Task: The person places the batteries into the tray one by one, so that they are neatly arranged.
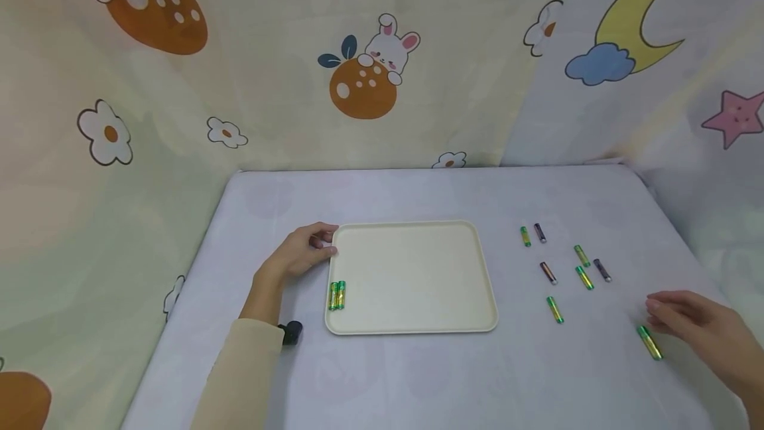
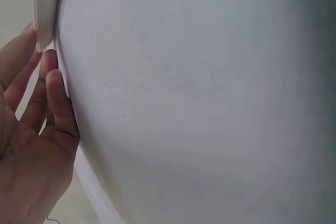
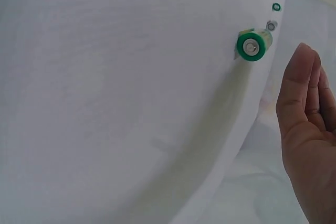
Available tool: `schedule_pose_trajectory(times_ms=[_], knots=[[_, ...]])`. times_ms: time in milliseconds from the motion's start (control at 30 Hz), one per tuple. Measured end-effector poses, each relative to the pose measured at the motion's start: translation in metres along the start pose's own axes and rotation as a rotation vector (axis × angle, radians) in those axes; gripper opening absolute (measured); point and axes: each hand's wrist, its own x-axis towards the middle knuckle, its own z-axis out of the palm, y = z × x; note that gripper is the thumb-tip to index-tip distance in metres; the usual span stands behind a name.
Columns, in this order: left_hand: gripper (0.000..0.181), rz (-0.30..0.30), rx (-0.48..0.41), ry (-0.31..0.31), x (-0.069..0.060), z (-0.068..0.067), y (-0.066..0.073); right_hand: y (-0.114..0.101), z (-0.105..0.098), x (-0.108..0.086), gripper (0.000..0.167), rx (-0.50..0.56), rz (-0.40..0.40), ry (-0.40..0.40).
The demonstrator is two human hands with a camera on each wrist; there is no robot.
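Observation:
A cream rectangular tray (image 1: pixel 412 277) lies on the table, with two green-and-gold batteries (image 1: pixel 337 296) side by side at its left edge. My left hand (image 1: pixel 307 249) holds the tray's upper left corner; in the left wrist view, the thumb and fingertips meet the tray rim (image 2: pixel 46 9). At the right, my right hand (image 1: pixel 701 330) hovers beside a green-and-gold battery (image 1: pixel 649 342), holding nothing. In the right wrist view its fingers (image 3: pixel 296 87) are loosely bent, apart from that battery (image 3: pixel 252 45), which shows its end.
Several loose batteries lie right of the tray, some green like one (image 1: pixel 555 309), others dark like one (image 1: pixel 602 270). A white cloth covers the table (image 1: pixel 418 383). Patterned fabric (image 1: pixel 286 71) hangs behind and at both sides.

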Motion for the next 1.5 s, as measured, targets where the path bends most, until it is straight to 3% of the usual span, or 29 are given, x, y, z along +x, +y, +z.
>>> schedule_pose_trajectory(times_ms=[233,400,567,700,1300,1500], knots=[[0.050,-0.016,0.014,0.007,-0.001,0.000,0.002,0.036,0.005,0.017,0.087,-0.026,0.138,-0.034],[0.050,-0.024,0.010,0.015,-0.001,0.000,0.002,0.033,0.009,0.017,0.097,-0.007,0.192,-0.056],[0.050,-0.019,-0.001,0.005,0.000,0.004,-0.001,0.026,0.010,0.017,0.103,-0.052,0.241,-0.087],[0.051,-0.021,0.002,0.008,0.000,0.004,-0.001,0.023,0.011,0.019,0.102,-0.096,0.232,-0.092],[0.051,-0.029,0.024,0.018,-0.001,0.000,0.000,0.003,0.022,0.011,0.078,-0.108,0.192,-0.085],[0.050,-0.020,0.021,0.017,0.000,0.002,0.001,-0.006,0.022,0.006,0.090,-0.156,0.238,-0.151]])
